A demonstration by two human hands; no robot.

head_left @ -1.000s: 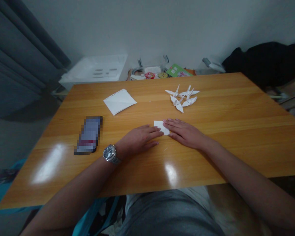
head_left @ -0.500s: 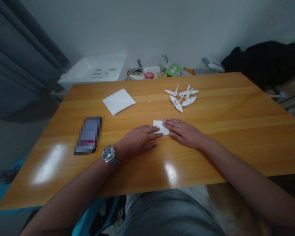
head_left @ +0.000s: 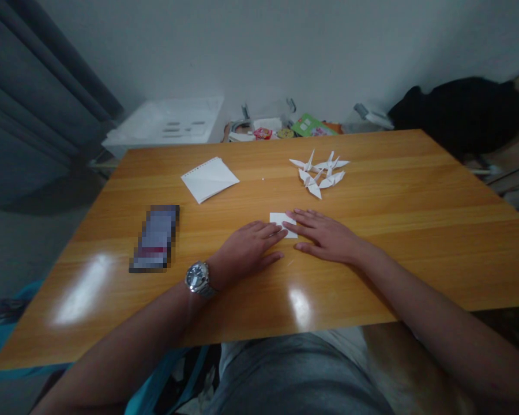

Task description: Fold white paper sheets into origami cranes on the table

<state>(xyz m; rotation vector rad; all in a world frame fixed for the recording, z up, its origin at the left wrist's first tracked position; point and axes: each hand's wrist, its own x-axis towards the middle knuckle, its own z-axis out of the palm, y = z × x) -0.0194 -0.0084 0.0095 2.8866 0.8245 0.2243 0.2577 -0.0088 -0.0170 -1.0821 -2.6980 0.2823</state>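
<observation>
So here's where you're at: your left hand (head_left: 248, 249) and right hand (head_left: 326, 236) are both lying flat on the wooden table (head_left: 415, 230), fingers stretched out. Neither is curled around anything, so it's a pressing-down contact and not a grab. Between them, about the middle of the table and a little toward the near edge, sits the small folded white paper (head_left: 280, 221). Your right fingertips are on top of its right side, and your left fingertips touch its lower left edge.

As for progress, I'd say this piece is at an early stage. It reads as a plain flat rectangle with no points or flaps showing (part of it is hidden under your right fingers, so take that with a grain of salt).

The finished pile looks decent, though. There's a little cluster of white paper cranes (head_left: 318, 170) toward the far edge, just right of the middle and well apart from your hands. I can't get a clean count because they overlap, but it's several.

A white notepad (head_left: 210, 177) lies toward the far edge, left of the middle, with its top sheet creased on a diagonal. So there's paper around beyond the piece under your hands.

Other stuff: a phone (head_left: 155, 237) lies flat toward the left edge, and there's a wristwatch (head_left: 198, 278) on your left wrist.
</observation>
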